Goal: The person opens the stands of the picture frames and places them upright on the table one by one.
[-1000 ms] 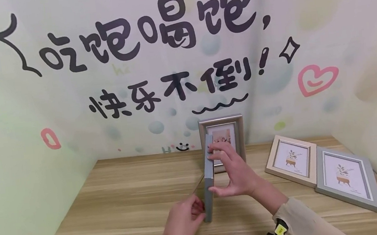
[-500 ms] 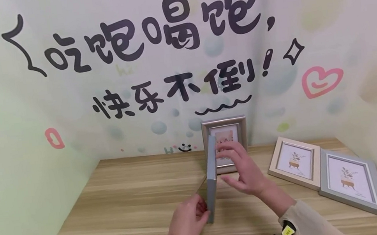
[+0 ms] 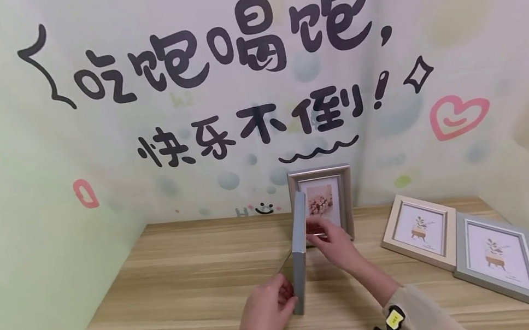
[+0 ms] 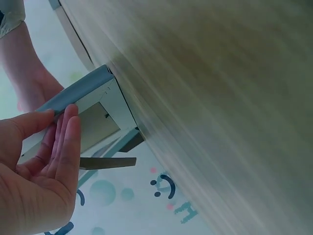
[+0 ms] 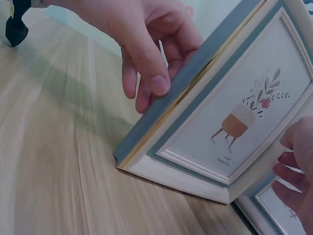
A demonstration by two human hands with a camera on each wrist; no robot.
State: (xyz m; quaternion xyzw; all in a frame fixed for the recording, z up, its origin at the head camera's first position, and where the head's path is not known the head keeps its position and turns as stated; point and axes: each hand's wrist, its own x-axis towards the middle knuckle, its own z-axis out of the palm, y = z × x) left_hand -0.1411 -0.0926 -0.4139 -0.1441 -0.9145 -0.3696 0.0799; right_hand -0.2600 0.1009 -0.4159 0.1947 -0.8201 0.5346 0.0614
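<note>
Head view: blue-grey frame (image 3: 300, 273) upright, edge-on, on table (image 3: 184, 276). Left hand (image 3: 266, 309) at its 7 o'clock, pinching the edge; right hand (image 3: 337, 245) at 3 o'clock, fingers loosely bent, nothing seen in them. Silver frame (image 3: 345, 193) stands behind, 1 o'clock.

Left wrist view: brown strip (image 4: 110, 163) juts at the hand's 3 o'clock.

Right wrist view: plant drawing (image 5: 236, 122) on front; right-hand contact unclear.

We see a blue-grey picture frame (image 3: 300, 270) standing upright on the tabletop (image 3: 192, 262), nearly edge-on in the head view, its front facing right. A thin gold line follows its pale border, around a print (image 5: 235, 125) of leafy sprigs in a legged pot. Behind, a support leg (image 4: 117, 163) juts out.
</note>
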